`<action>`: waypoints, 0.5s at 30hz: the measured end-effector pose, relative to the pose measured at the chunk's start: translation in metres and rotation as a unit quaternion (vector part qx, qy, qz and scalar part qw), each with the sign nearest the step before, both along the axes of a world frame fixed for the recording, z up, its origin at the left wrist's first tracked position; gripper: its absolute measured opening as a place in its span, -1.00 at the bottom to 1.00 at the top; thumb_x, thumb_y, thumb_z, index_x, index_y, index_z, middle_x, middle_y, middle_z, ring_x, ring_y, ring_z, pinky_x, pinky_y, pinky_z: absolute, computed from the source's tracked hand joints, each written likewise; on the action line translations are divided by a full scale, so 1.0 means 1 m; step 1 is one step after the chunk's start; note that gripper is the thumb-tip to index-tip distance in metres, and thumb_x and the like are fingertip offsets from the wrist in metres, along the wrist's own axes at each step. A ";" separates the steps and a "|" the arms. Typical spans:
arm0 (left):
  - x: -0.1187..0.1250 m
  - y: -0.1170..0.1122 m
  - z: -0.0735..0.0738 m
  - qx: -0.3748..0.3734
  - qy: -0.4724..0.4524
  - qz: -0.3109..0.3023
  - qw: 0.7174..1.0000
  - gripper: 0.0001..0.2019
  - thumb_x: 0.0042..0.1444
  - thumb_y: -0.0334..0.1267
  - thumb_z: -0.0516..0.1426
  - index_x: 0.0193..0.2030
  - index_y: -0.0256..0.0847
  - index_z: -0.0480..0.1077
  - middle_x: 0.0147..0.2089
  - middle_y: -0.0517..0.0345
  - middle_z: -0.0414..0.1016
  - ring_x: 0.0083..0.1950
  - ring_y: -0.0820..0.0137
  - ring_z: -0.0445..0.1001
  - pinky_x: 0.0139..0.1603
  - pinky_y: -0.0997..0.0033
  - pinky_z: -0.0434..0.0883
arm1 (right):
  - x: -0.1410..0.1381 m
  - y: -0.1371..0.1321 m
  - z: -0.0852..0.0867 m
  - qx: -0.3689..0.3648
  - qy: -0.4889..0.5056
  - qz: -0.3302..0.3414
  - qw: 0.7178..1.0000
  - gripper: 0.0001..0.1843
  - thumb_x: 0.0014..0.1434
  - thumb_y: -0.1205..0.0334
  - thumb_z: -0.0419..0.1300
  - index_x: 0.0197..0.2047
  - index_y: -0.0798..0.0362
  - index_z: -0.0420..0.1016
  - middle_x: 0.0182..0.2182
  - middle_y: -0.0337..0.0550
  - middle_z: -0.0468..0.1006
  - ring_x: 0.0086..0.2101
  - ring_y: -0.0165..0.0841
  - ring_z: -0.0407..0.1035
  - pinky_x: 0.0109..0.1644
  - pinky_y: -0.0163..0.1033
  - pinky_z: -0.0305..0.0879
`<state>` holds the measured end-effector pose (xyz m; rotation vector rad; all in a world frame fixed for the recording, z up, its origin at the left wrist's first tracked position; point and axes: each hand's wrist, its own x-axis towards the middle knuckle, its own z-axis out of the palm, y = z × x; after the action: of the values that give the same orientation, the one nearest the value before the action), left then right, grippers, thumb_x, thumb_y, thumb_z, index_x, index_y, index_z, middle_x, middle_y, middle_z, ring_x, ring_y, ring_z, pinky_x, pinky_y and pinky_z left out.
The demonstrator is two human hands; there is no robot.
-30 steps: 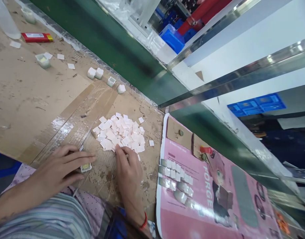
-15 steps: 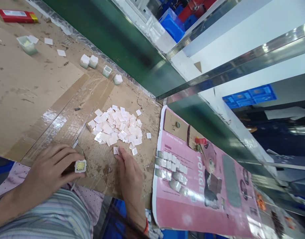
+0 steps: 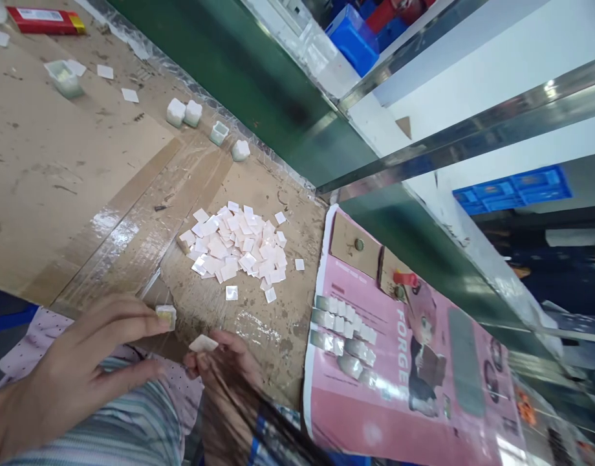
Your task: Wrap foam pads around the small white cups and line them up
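Note:
My left hand (image 3: 101, 346) has its fingers stretched out, with the thumb apart from them. Its fingertips are against a small white square cup (image 3: 167, 313) with yellowish stuff inside, by the near edge of the cardboard-covered table. A thin white square piece (image 3: 204, 343) is pinched in the fingers of my right hand (image 3: 234, 362), low in front of me. Dark strands of hair cover part of this hand and its wrist. Just beyond lies a loose heap of similar pale square pieces (image 3: 234, 244), with one single shiny square (image 3: 231, 293) nearer to me.
Several small white cups (image 3: 219, 133) stand along the green barrier (image 3: 259, 84). A red and yellow packet (image 3: 45, 21) lies at the far left. To the right, a pink printed sheet (image 3: 356, 414) carries rows of small white blocks (image 3: 343, 317) and cardboard pieces (image 3: 353, 241).
My right hand has drawn back from the heap towards me with a square piece. My left thumb has come away from the cup, which now tilts differently. The view has shifted slightly.

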<state>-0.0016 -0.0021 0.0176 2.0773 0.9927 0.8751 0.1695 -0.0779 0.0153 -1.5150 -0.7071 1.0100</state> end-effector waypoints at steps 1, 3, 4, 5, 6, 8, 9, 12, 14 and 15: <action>0.000 -0.003 0.000 -0.022 -0.005 -0.009 1.000 -0.74 0.35 -0.20 0.09 0.15 -0.04 0.30 -0.01 0.23 0.35 0.05 0.52 0.35 0.20 0.62 0.27 | -0.005 -0.002 0.001 -0.020 0.044 0.006 0.999 -0.70 0.11 0.03 0.39 -0.17 0.02 0.55 -0.51 -0.22 0.59 -0.57 -0.36 0.49 -0.54 -0.30 0.49; -0.001 -0.008 0.000 -0.041 -0.015 -0.025 0.999 -0.70 0.36 -0.23 0.07 0.20 0.00 0.28 0.01 0.25 0.36 0.06 0.55 0.36 0.21 0.68 0.28 | -0.012 -0.003 0.003 -0.047 0.113 0.008 0.992 -0.63 0.04 -0.05 0.42 -0.23 0.04 0.55 -0.51 -0.19 0.59 -0.55 -0.34 0.50 -0.54 -0.30 0.48; -0.001 -0.010 0.000 -0.044 -0.024 -0.039 0.998 -0.69 0.37 -0.26 0.05 0.22 0.00 0.26 0.01 0.25 0.36 0.06 0.57 0.37 0.20 0.72 0.30 | -0.013 -0.004 0.004 -0.058 0.138 0.010 0.989 -0.61 0.01 -0.08 0.43 -0.24 0.04 0.56 -0.50 -0.19 0.59 -0.54 -0.35 0.49 -0.55 -0.31 0.46; -0.002 -0.011 0.001 -0.050 -0.033 -0.055 0.997 -0.67 0.38 -0.29 0.03 0.24 0.00 0.26 0.01 0.25 0.37 0.06 0.59 0.38 0.18 0.75 0.32 | -0.013 -0.004 0.005 -0.062 0.140 0.015 0.988 -0.60 0.01 -0.10 0.42 -0.25 0.04 0.57 -0.50 -0.19 0.58 -0.54 -0.36 0.48 -0.56 -0.33 0.45; -0.002 -0.012 0.001 -0.055 -0.042 -0.071 0.995 -0.65 0.38 -0.34 0.02 0.25 0.00 0.25 0.00 0.25 0.39 0.06 0.60 0.40 0.15 0.77 0.34 | -0.013 -0.005 0.005 -0.058 0.120 0.023 0.991 -0.62 0.04 -0.09 0.41 -0.24 0.03 0.58 -0.50 -0.20 0.58 -0.56 -0.39 0.46 -0.58 -0.35 0.43; -0.003 -0.014 0.002 -0.067 -0.059 -0.093 0.992 -0.61 0.35 -0.43 0.02 0.26 -0.01 0.24 -0.03 0.24 0.42 0.02 0.60 0.43 0.11 0.77 0.39 | -0.011 -0.007 0.003 -0.029 0.011 0.046 0.998 -0.73 0.14 -0.02 0.35 -0.22 0.00 0.60 -0.48 -0.20 0.59 -0.56 -0.41 0.45 -0.55 -0.35 0.44; -0.004 -0.014 0.003 -0.068 -0.065 -0.092 0.991 -0.59 0.33 -0.46 0.04 0.26 -0.02 0.26 -0.05 0.24 0.44 0.00 0.59 0.45 0.10 0.76 0.40 | -0.011 -0.009 0.001 -0.003 -0.082 0.062 0.995 -0.80 0.19 0.05 0.31 -0.19 -0.02 0.61 -0.44 -0.18 0.61 -0.53 -0.39 0.48 -0.50 -0.33 0.48; -0.004 -0.016 0.002 -0.066 -0.059 -0.066 0.994 -0.62 0.28 -0.45 0.11 0.20 -0.05 0.32 -0.03 0.21 0.46 -0.01 0.56 0.49 0.12 0.73 0.40 | -0.010 -0.016 -0.006 0.097 -0.352 0.087 0.927 -0.76 0.28 0.24 0.18 -0.02 -0.18 0.57 -0.31 -0.17 0.66 -0.36 -0.27 0.58 -0.35 -0.19 0.58; -0.005 -0.017 0.000 -0.083 -0.051 -0.049 0.994 -0.68 0.27 -0.32 0.17 0.15 -0.06 0.35 0.01 0.19 0.45 0.00 0.54 0.51 0.13 0.74 0.40 | -0.011 -0.020 -0.007 0.142 -0.426 0.087 0.889 -0.61 0.27 0.29 0.17 0.11 -0.29 0.48 -0.27 -0.23 0.68 -0.30 -0.21 0.60 -0.30 -0.13 0.62; -0.004 -0.017 0.000 -0.101 -0.055 -0.042 0.992 -0.70 0.25 -0.24 0.19 0.12 -0.06 0.36 0.00 0.19 0.46 -0.02 0.53 0.52 0.11 0.75 0.41 | -0.012 -0.021 -0.007 0.156 -0.434 0.086 0.883 -0.55 0.25 0.31 0.19 0.16 -0.31 0.44 -0.26 -0.26 0.68 -0.30 -0.21 0.60 -0.28 -0.14 0.63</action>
<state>-0.0059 -0.0193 0.0176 1.8658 0.8912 0.8017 0.1578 -0.0991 0.0088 -1.5998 -1.5722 0.2518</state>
